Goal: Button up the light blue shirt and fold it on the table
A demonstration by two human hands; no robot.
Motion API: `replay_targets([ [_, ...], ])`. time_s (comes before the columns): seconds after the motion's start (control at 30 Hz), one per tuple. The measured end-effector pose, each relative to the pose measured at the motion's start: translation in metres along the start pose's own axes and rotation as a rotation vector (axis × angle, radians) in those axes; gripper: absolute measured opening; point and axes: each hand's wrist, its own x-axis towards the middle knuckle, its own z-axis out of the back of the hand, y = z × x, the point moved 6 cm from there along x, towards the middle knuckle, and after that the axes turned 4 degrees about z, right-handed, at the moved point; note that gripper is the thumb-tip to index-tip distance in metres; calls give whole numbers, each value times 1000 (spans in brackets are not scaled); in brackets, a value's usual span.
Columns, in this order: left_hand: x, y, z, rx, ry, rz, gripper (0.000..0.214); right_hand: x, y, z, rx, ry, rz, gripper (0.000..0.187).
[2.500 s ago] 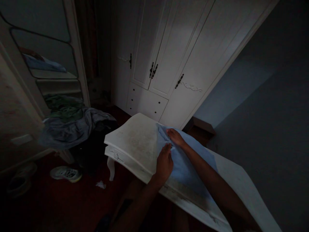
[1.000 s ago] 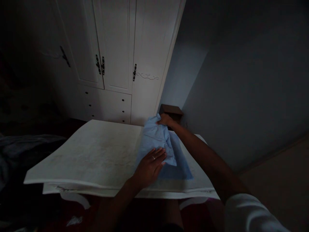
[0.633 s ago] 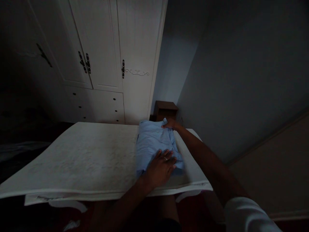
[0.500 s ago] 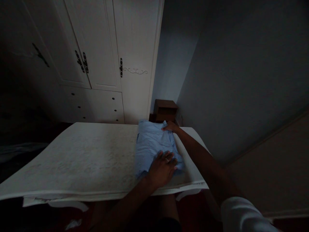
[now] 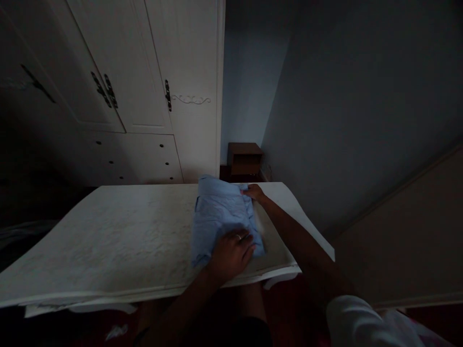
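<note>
A light blue folded garment (image 5: 217,207) lies wrinkled on a white table (image 5: 144,231), over the right half of the tabletop. My left hand (image 5: 231,253), with a ring on one finger, rests palm down on the garment's near part, its fingers extended and slightly bent. At the far right corner of the cloth is my right hand (image 5: 255,192), its thumb and fingers closed on the edge. The fingertips there are partly hidden by the fabric. Which kind of garment it is, I cannot tell.
Behind the table stands a white wardrobe (image 5: 195,130) with dark handles and drawers. A small brown nightstand (image 5: 246,159) is in the far corner. A grey wall (image 5: 343,120) runs along the right side. Something small and whitish (image 5: 116,331) lies on the dark red floor.
The view has shifted slightly, so the garment appears further left. My left hand's fingers look more bent and closer together on the cloth. My right hand stays at the far right corner.
</note>
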Motion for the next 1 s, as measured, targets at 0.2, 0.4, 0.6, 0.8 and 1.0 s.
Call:
replay_targets([
  [0.2,28,22,5,183,110,82,47,-17,30,12,-136,-147,121,55],
  [0.4,17,29,-36,215,213,-12,83,-35,60,-33,-330,61,410,66],
  [0.6,-6,25,-44,196,111,-27,84,-34,36,-57,-345,121,303,70],
  [0.8,-25,7,-31,147,72,-57,66,-33,33,-57,-345,121,318,72],
  [1.0,-69,28,34,152,-197,51,42,-31,36,-50,-371,165,301,65],
])
